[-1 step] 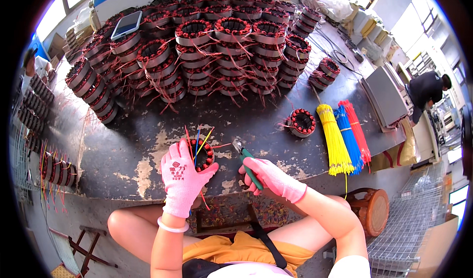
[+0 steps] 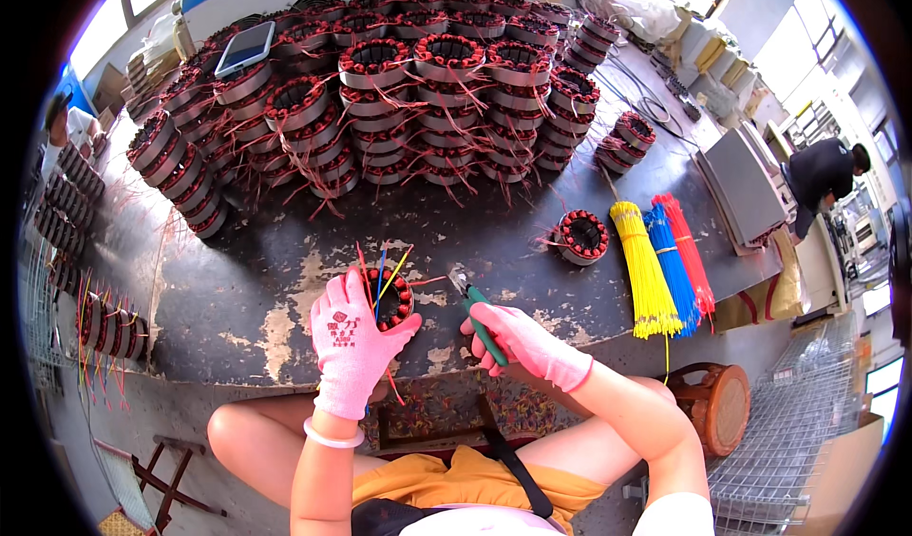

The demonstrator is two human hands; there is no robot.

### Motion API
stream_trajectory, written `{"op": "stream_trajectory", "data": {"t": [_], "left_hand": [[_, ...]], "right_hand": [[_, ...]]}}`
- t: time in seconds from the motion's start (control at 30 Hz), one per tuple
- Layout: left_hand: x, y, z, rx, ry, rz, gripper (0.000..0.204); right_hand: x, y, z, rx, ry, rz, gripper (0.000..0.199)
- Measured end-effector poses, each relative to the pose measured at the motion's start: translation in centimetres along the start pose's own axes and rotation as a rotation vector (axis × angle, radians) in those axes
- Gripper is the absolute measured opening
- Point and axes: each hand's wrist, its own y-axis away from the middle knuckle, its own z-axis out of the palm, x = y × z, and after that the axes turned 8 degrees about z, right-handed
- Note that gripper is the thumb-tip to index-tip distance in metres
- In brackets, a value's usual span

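My left hand (image 2: 356,344), in a pink glove, grips a motor stator (image 2: 403,300) at the table's near edge. Red-wrapped coils line the stator's ring, and red, blue and yellow wires stand up from it. Part of the ring is hidden behind the glove. Closed in my right hand (image 2: 527,343), also gloved in pink, are green-handled cutting pliers (image 2: 472,297). Their jaws point up and left, near the end of a red wire (image 2: 429,280) that sticks out rightward from the stator.
Tall stacks of stators (image 2: 418,108) fill the back, with a phone (image 2: 245,48) on top. One stator (image 2: 581,237) sits alone to the right, beside yellow (image 2: 644,270), blue (image 2: 669,265) and red wire bundles (image 2: 688,260). A co-worker (image 2: 825,180) bends at the far right.
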Motion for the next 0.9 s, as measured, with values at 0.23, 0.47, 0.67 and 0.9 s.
{"op": "stream_trajectory", "data": {"t": [0.23,0.47,0.67,0.9], "left_hand": [[-4.9,1.5,-4.5,-0.112,0.133,0.009,0.096],[-14.5,6.0,-9.0,-0.104,-0.019,-0.044,0.096],[-19.0,8.0,-8.6,-0.089,0.022,-0.159,0.101],[-18.4,8.0,-6.3,0.01,0.028,-0.209,0.105]], "right_hand": [[-3.8,2.1,1.7,0.293,0.848,-0.3,0.078],[-7.5,-11.5,16.5,0.823,1.363,-0.703,0.058],[-5.0,-17.6,19.1,0.809,1.157,-1.066,0.079],[1.9,-5.7,5.4,0.14,1.435,-1.122,0.073]]}}
